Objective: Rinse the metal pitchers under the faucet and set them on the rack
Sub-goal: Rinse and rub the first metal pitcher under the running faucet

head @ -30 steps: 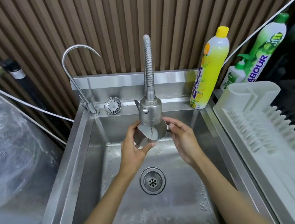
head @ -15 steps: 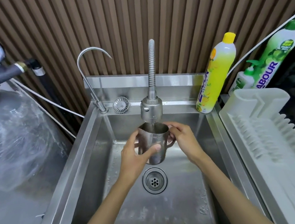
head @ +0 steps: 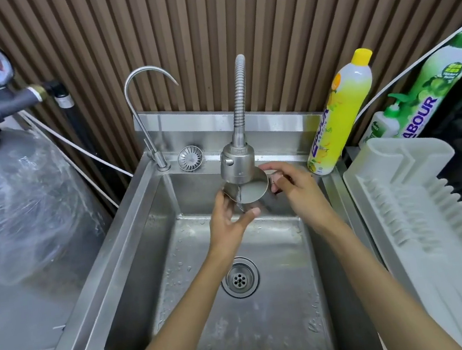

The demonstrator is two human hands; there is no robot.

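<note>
A single metal pitcher (head: 253,191) is held over the sink (head: 137,273), directly beneath the spray head of the flexible faucet (head: 238,163), and is tipped so that its open mouth is turned toward the camera. A thin stream of water can be seen falling past the near rim. The pitcher's body is cupped from the left and from below by the left hand (head: 227,223): the fingers are wrapped round the far left side of the wall, while the thumb is stretched across underneath the rim. The handle on the pitcher's right side is gripped by the right hand (head: 299,192), with the fingers curled round it and the thumb laid over the top; how firmly the handle is pinched cannot be told, as part of it is hidden by the fingers. Both grips are thus closed on the pitcher, and it is kept well above the drain (head: 240,277). The white rack (head: 420,209) is seen to the right of the sink, well apart from the pitcher, and nothing metal is seen on it. A yellow bottle (head: 342,120) is stood at the sink's back right corner.
</note>
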